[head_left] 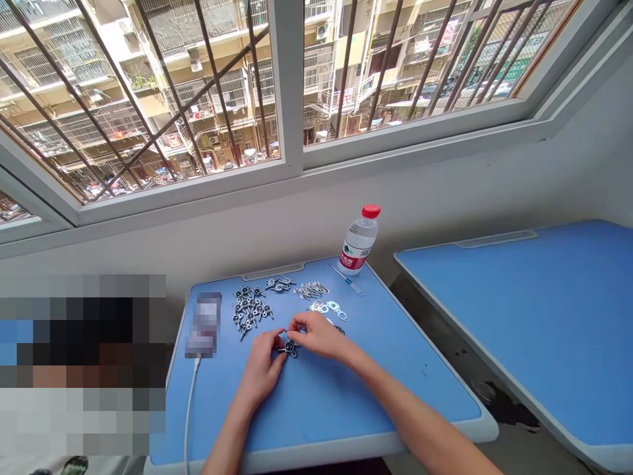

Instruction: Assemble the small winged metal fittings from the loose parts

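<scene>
Metal fitting (289, 348) pinched between both hands at the middle of the blue desk (346, 402).

The left hand (262, 366) lies flat-wristed on the desk, fingers curled in, its fingertips gripping the fitting's left side. The right hand (316, 333) is half closed just beyond it, and its fingertips hold the fitting from the right and above. The fitting sits directly between the two hands, low over the desk. Toward the far edge lie a pile of dark fittings (250, 309), a cluster of hooks (311, 289) and some flat rings (332, 308). A water bottle (359, 245) stands at the far right corner, and a white cable (190, 402) runs along the left edge.
</scene>
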Action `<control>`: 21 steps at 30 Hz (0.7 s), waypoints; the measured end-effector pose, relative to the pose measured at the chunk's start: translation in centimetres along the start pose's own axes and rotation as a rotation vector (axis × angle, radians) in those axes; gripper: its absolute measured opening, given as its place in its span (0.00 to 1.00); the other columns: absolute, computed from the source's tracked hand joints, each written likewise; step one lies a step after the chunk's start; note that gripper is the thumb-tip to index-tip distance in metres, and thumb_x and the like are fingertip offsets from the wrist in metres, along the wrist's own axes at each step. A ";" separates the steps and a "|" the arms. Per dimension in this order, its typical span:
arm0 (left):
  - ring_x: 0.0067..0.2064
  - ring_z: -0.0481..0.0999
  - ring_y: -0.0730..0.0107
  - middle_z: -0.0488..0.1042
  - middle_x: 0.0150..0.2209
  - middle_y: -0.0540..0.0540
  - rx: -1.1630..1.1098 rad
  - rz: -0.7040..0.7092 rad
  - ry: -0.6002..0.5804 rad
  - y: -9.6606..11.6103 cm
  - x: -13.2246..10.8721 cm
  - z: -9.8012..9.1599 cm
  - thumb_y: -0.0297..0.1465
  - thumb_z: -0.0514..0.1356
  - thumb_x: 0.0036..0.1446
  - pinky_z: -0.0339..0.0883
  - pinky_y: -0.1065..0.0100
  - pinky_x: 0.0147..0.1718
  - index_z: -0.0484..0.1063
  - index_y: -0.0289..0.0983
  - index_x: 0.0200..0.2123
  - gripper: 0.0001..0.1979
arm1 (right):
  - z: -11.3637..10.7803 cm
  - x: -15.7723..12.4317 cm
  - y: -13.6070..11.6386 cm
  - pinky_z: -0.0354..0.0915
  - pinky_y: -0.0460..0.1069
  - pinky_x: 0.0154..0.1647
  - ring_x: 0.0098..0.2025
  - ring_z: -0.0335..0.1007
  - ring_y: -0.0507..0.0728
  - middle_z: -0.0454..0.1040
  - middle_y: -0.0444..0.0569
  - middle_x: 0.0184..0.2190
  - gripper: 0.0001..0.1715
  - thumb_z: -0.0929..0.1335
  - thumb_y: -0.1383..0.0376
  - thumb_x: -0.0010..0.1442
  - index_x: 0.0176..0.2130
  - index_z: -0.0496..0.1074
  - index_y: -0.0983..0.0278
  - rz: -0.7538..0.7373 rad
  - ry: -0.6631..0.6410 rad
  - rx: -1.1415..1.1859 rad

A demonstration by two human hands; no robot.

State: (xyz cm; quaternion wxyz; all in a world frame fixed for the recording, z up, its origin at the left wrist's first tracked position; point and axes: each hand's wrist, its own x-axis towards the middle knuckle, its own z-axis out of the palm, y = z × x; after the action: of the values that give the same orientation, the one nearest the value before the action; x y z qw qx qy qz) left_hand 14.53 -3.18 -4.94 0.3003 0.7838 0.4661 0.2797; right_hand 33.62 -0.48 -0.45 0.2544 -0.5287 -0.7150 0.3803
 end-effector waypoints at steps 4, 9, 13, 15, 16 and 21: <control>0.43 0.71 0.60 0.74 0.41 0.45 -0.007 0.004 0.024 -0.2 -0.2 0.2 0.22 0.56 0.56 0.65 0.57 0.46 0.63 0.40 0.57 0.24 | 0.5 -0.5 -1.3 0.52 0.45 0.26 0.28 0.67 0.52 0.76 0.44 0.25 0.08 0.65 0.69 0.54 0.27 0.74 0.64 0.034 -0.056 -0.179; 0.43 0.71 0.60 0.74 0.40 0.45 0.017 0.007 0.030 -0.4 -0.1 0.3 0.23 0.57 0.56 0.66 0.57 0.45 0.63 0.39 0.57 0.25 | 1.4 -0.5 -1.9 0.50 0.46 0.27 0.31 0.71 0.54 0.78 0.46 0.29 0.08 0.65 0.69 0.58 0.30 0.73 0.63 0.052 -0.086 -0.360; 0.42 0.71 0.60 0.74 0.39 0.44 0.026 0.003 0.031 -0.5 -0.1 0.4 0.23 0.57 0.57 0.66 0.57 0.44 0.64 0.38 0.57 0.24 | 2.3 -0.4 -1.7 0.49 0.47 0.28 0.33 0.72 0.56 0.78 0.48 0.31 0.08 0.64 0.69 0.60 0.32 0.73 0.64 0.075 -0.075 -0.400; 0.42 0.72 0.60 0.74 0.40 0.44 0.027 -0.004 0.039 -0.4 -0.1 0.3 0.24 0.57 0.57 0.66 0.57 0.44 0.64 0.39 0.56 0.23 | 2.2 -0.5 -1.6 0.51 0.47 0.29 0.34 0.73 0.56 0.78 0.48 0.31 0.07 0.65 0.66 0.61 0.33 0.73 0.63 0.070 -0.085 -0.392; 0.42 0.72 0.60 0.74 0.41 0.44 0.025 -0.006 0.042 -0.2 -0.1 0.3 0.24 0.57 0.56 0.66 0.57 0.44 0.65 0.39 0.56 0.23 | 2.0 -0.5 -1.6 0.52 0.46 0.29 0.34 0.73 0.56 0.78 0.47 0.31 0.07 0.65 0.64 0.62 0.34 0.73 0.63 0.065 -0.088 -0.379; 0.41 0.73 0.60 0.77 0.37 0.46 0.013 -0.037 0.031 0.9 -0.3 -0.4 0.24 0.56 0.54 0.65 0.57 0.45 0.65 0.39 0.56 0.25 | -0.6 -0.6 -1.2 0.52 0.47 0.28 0.33 0.71 0.56 0.78 0.49 0.31 0.14 0.61 0.63 0.66 0.33 0.73 0.63 0.079 -0.084 -0.427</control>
State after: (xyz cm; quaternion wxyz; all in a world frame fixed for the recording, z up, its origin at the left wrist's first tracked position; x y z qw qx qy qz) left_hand 14.63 -3.68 -4.05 0.2933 0.7725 0.4868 0.2833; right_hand 33.59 -1.11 0.88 0.0915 -0.5817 -0.7681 0.2517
